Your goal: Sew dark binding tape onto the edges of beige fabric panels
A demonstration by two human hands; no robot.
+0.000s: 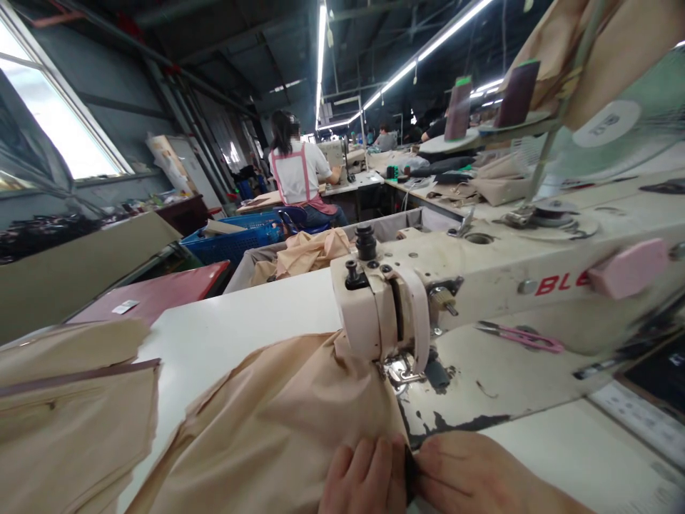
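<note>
A large piece of tan fabric [289, 400] lies on the white sewing table, its far corner under the presser foot [404, 371] of the sewing machine [374, 307]. My left hand [364, 475] presses together on the fabric's right edge, fingers bent and side by side. Close beside it, my right hand [471, 467] is closed at the same edge, its fingertips hidden. Between the two hands shows a narrow black strip [409, 472]; both hands touch it or the fabric right next to it.
More tan pieces [69, 421] lie at the left. Pink-handled thread snips [524, 337] rest on the machine bed. Beyond the table stand a fabric-filled bin [240, 275] and a blue basket [235, 239]. A co-worker [302, 171] sits at another machine. Thread cones [459, 111] stand at right.
</note>
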